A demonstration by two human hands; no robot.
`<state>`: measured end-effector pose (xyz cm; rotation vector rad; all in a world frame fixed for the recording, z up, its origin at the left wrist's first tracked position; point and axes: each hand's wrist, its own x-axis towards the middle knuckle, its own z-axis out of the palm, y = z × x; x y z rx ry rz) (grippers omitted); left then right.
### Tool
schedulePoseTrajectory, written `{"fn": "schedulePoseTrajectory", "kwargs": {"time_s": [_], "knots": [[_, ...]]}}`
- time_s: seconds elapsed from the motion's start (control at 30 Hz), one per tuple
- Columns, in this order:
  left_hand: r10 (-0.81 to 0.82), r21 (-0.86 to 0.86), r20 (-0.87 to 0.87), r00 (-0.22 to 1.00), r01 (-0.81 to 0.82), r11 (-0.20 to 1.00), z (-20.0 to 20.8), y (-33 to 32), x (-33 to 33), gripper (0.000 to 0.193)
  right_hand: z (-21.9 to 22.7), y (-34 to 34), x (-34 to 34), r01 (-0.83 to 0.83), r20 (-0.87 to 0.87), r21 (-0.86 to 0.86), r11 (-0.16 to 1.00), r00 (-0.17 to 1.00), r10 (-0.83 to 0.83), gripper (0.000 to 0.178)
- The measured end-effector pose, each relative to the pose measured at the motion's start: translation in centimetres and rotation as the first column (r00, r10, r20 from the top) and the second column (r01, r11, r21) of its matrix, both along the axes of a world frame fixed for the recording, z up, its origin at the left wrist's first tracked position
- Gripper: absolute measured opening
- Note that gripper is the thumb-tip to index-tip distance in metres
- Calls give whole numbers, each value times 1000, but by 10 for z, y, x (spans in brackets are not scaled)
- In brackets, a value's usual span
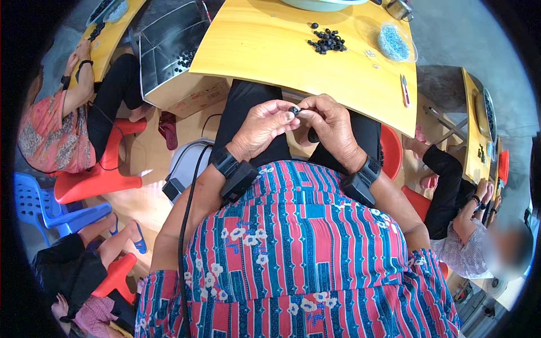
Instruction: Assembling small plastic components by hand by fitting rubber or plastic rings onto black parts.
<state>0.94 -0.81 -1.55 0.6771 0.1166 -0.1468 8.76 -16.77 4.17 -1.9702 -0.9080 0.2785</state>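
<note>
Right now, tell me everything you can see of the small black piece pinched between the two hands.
The small black piece is tiny, dark and roundish, matte like rubber or plastic; finer parts are too small to tell. It sits between the fingertips of the left hand and the right hand, held above the lap just in front of the near edge of the yellow table. It looks like the pieces in the black pile lying farther up that table.
</note>
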Motion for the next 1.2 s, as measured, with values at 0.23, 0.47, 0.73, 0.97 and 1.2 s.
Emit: {"fn": "schedulePoseTrajectory", "kwargs": {"time_s": [0.23,0.47,0.73,0.97,1.2], "knots": [[-9,-70,56,998,13,997,-6,2,6,22,-10,2,-2,157,-561,237,959,828,3,8],[-11,-12,36,999,11,1000,0,-1,5,21,-2,-4,2,203,-564,162,966,822,-78,11],[-24,60,13,1000,23,998,5,-2,4,19,9,-4,-3,176,-610,247,953,792,12,15],[-28,66,44,999,25,997,9,-4,2,15,14,-3,-3,185,-607,228,956,795,-9,15],[-30,59,47,998,27,998,8,-3,2,14,16,-1,-4,153,-595,225,962,803,11,15]]}}
